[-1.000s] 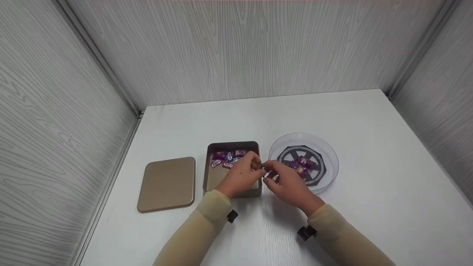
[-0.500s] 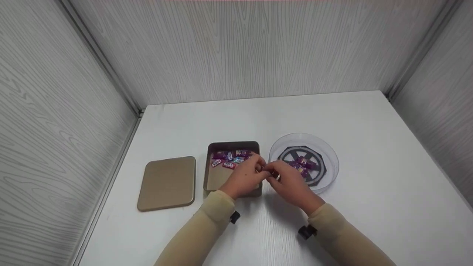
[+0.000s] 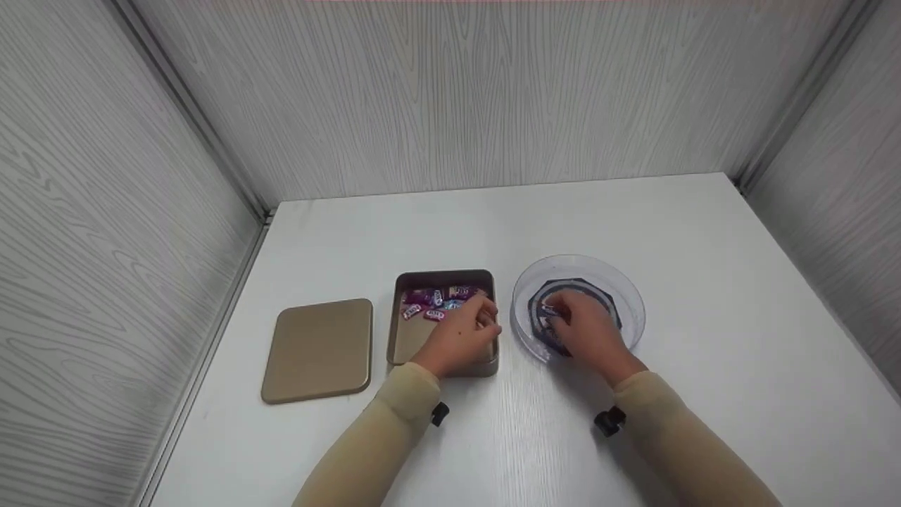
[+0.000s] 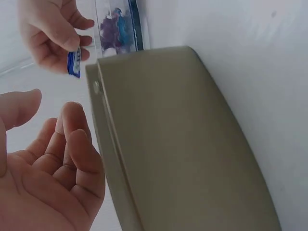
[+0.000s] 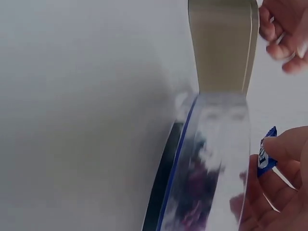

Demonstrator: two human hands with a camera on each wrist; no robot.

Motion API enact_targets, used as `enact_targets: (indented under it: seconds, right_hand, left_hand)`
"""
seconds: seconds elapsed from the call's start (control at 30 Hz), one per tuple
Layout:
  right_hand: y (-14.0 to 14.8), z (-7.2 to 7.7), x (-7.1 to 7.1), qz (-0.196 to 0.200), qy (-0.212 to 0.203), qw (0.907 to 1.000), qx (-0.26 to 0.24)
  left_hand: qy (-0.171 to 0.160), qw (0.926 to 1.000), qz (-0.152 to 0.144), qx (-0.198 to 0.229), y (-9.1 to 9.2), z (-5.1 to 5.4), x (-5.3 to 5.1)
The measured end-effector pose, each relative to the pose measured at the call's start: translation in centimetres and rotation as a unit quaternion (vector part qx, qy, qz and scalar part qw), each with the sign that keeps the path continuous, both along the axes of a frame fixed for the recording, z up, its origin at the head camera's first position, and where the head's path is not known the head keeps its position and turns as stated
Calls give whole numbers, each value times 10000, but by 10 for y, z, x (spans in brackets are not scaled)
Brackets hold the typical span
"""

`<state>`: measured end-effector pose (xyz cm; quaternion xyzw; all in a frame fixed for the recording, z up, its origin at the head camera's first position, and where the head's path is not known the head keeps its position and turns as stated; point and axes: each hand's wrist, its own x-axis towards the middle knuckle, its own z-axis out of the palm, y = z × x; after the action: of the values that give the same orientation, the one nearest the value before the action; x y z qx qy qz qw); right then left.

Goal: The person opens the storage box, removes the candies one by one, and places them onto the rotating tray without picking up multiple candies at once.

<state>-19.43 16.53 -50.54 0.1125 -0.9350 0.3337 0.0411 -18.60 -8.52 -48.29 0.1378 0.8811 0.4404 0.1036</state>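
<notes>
My right hand (image 3: 591, 329) is over the round clear plastic dish (image 3: 524, 280). Between its thumb and fingers it pinches a small blue-wrapped candy (image 5: 266, 153), which also shows in the left wrist view. Purple wrapped candies (image 5: 195, 192) blur through the dish's wall; in the head view the hand mostly hides them. Loosely bent, with nothing in its fingers, my left hand (image 3: 461, 338) hovers at the right side of the open tin (image 3: 412, 348). Several purple, red and blue wrapped candies (image 3: 434, 315) lie toward the back of that tin.
The tin's flat gold-brown lid (image 3: 318, 351) lies on the white table (image 3: 422, 232), left of the tin. Wood-grained panels (image 3: 450, 98) stand at the back and both sides. A dark octagonal pattern (image 3: 614, 310) shows at the dish's base.
Both hands were together between tin and dish. The right hand has moved right, over the dish, with the blue candy. The left has drawn slightly back left over the tin.
</notes>
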Motion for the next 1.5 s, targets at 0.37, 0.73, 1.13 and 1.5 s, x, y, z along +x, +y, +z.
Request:
enact_targets:
  seconds: [0.37, 0.73, 1.13, 1.5]
  right_hand:
    - [33, -7, -12, -573, -153, 9971, 480]
    - [28, -7, -10, -536, -120, 9974, 473]
    - [22, -7, -6, -387, -70, 9985, 394]
    - [23, -5, -4, -367, -88, 9987, 328]
  left_hand:
    - [-163, 9985, 187, -481, -13, -7, -7]
    - [134, 9924, 565, -1081, -27, -12, -16]
    - [332, 9594, 1121, -2566, -54, -30, -32]
    - [664, 9345, 784, -3409, -50, -39, -34]
